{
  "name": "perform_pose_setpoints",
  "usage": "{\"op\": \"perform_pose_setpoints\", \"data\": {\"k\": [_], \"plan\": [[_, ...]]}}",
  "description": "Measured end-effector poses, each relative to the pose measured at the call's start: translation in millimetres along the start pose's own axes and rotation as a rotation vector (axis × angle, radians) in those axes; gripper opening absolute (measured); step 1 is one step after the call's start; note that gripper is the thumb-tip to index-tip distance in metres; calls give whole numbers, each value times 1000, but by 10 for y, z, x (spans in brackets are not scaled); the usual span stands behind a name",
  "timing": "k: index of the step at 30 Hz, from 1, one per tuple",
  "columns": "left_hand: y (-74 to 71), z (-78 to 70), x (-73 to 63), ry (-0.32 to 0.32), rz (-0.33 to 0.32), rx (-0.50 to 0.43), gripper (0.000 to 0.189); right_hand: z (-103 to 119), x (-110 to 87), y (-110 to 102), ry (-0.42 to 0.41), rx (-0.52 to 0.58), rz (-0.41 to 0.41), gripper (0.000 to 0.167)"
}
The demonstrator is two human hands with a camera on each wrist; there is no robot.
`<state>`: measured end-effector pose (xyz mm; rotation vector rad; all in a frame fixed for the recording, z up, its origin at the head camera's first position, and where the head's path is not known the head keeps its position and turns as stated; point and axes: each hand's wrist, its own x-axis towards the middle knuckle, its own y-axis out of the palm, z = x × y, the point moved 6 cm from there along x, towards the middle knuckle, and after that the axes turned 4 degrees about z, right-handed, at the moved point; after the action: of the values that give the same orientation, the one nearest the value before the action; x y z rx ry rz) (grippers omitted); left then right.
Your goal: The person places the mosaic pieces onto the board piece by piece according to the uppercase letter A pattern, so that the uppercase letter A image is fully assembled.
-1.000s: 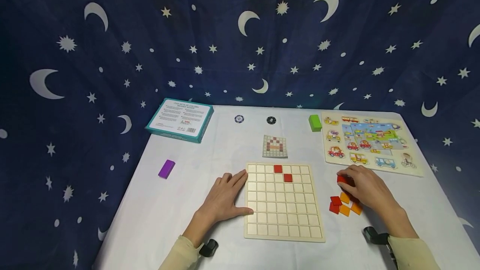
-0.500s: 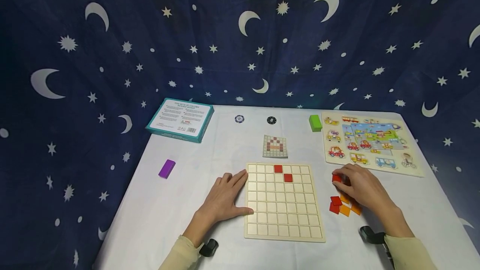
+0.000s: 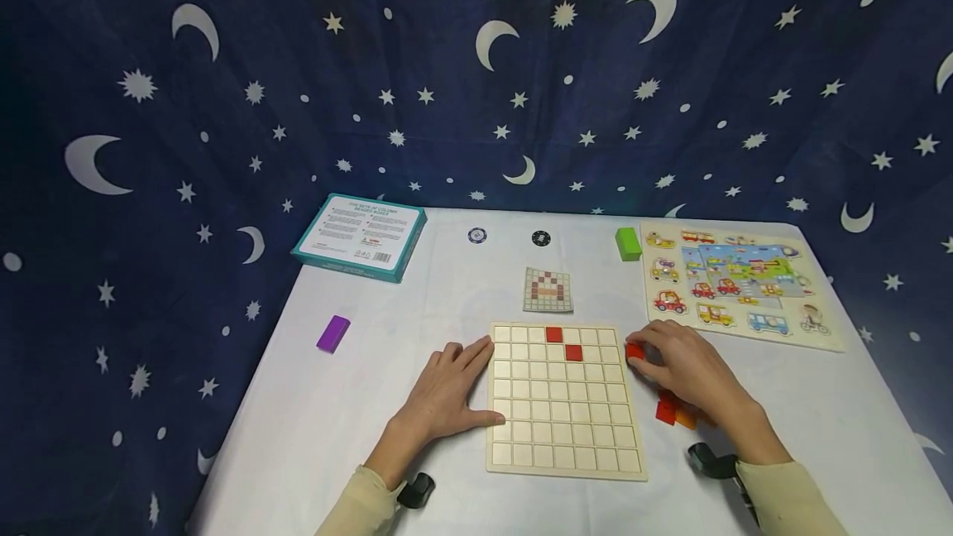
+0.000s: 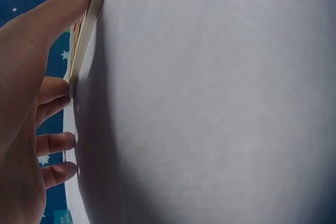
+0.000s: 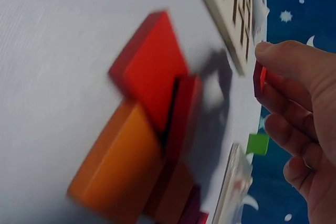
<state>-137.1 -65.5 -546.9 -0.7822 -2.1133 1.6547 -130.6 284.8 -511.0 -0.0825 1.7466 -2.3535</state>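
A square wooden grid board (image 3: 562,404) lies on the white table, with two red tiles (image 3: 573,352) set in its upper cells. My left hand (image 3: 445,395) rests against the board's left side, thumb on its edge and fingers extended. Between thumb and fingertips my right hand (image 3: 688,366) pinches a red tile (image 5: 259,78), just off the board's right edge. Below that hand sits a small pile of tiles, partly hidden by it in the head view: red tiles (image 5: 152,66) and orange tiles (image 5: 118,161). A small pattern card (image 3: 547,290) lies beyond the board.
Along the back are a teal box (image 3: 361,234), two round chips, one pale (image 3: 477,236) and one black (image 3: 541,238), and a green block (image 3: 629,244). A vehicle picture puzzle (image 3: 744,284) lies at the right, a purple block (image 3: 332,334) at the left. A starry curtain (image 3: 417,64) hangs behind.
My right hand has moved left from above the tile pile to the board's right edge, carrying the red tile. The left hand and the board stay in place.
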Motion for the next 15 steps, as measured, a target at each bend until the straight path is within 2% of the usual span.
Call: {"op": "perform_pose_setpoints", "data": {"k": [9,15], "plan": [[-3,4,-4,1,-8,-1,113,336,25,46,-165,-24,-40,29],[7,8,-5,-3,-6,6,113,505,36,112,-203,-28,-9,25]]}}
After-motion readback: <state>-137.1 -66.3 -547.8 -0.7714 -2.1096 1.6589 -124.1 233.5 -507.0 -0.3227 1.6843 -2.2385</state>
